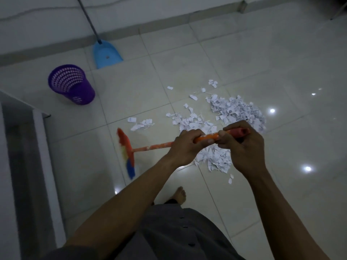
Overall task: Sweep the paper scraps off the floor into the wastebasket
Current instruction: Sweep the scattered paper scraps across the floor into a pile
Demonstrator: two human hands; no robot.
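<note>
Nearest the viewer, a dark garment (169,231) covers the person's lap, and one bare foot (180,193) stands on the pale tiled floor (262,53) just beyond it. Both forearms reach forward over the floor. The left hand (185,147) has its fingers curled tightly round the orange handle of the broom (150,147). The right hand (244,147) grips the red end of the same handle just to the right, with its thumb lying along the top. The two hands almost touch. The broom runs leftward from the hands to its head, whose red, yellow and blue bristles are blurred, low by the floor on the left.

Under and beyond the hands lies the heap of white paper scraps (234,111), thickest on the right, with loose bits strewn to the left and far side. Further off on the left, well apart from the scraps, stands the purple wastebasket (71,84), upright, its wall perforated. Beyond it a blue dustpan (107,55) rests on the floor by the far wall (47,29), its long handle slanting up against it.
</note>
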